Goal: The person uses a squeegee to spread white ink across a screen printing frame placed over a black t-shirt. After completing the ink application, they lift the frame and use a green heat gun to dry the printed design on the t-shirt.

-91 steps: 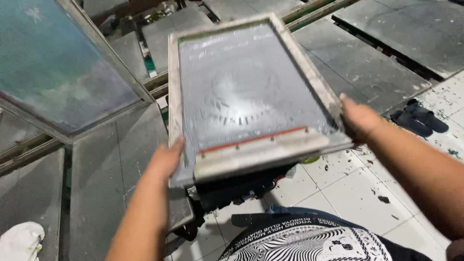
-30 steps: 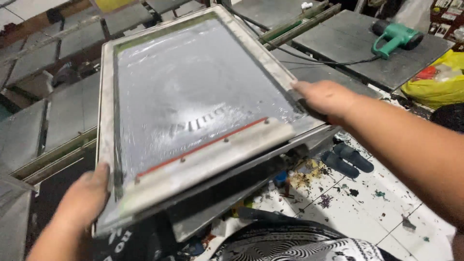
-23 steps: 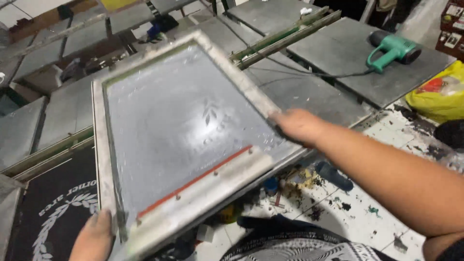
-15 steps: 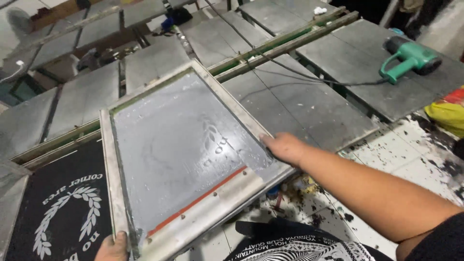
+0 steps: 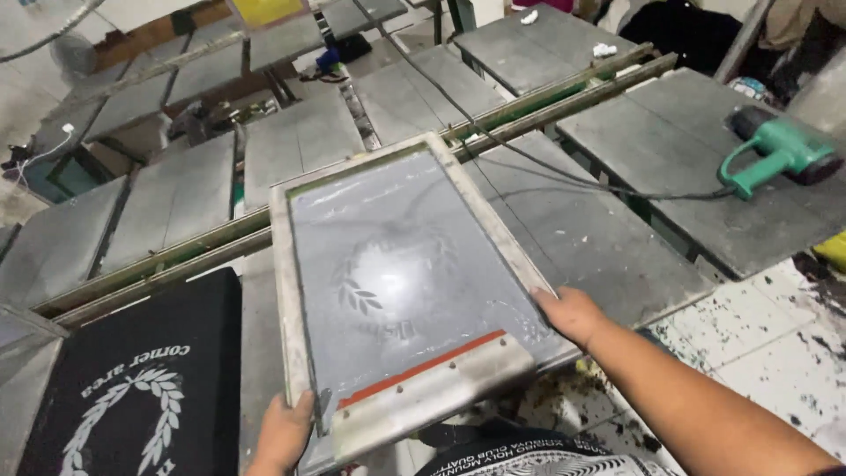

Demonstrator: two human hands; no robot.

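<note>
The fingers (image 5: 304, 407) of the left hand (image 5: 284, 434) are wrapped over the near left corner of a wooden-framed printing screen (image 5: 401, 282), with the thumb laid on top of the frame. The fingers (image 5: 544, 298) of the right hand (image 5: 573, 315) are closed on the frame's right rail, close to its near end. The screen is thus held between the two hands, its long sides running away from the body, above the near edge of the grey worktop (image 5: 608, 238). A squeegee (image 5: 432, 395) with a pale handle and a red blade is seen lying across the near end of the mesh, between the hands. A faint wreath motif is seen in the mesh. To the left, a black garment (image 5: 132, 388) printed with a white wreath is laid flat on a neighbouring pallet. Farther right, a green heat gun (image 5: 775, 154) is rested on another panel, its cable trailed across the worktop. Beyond, rows of grey panels and a long green rail (image 5: 546, 97) are visible.
</note>
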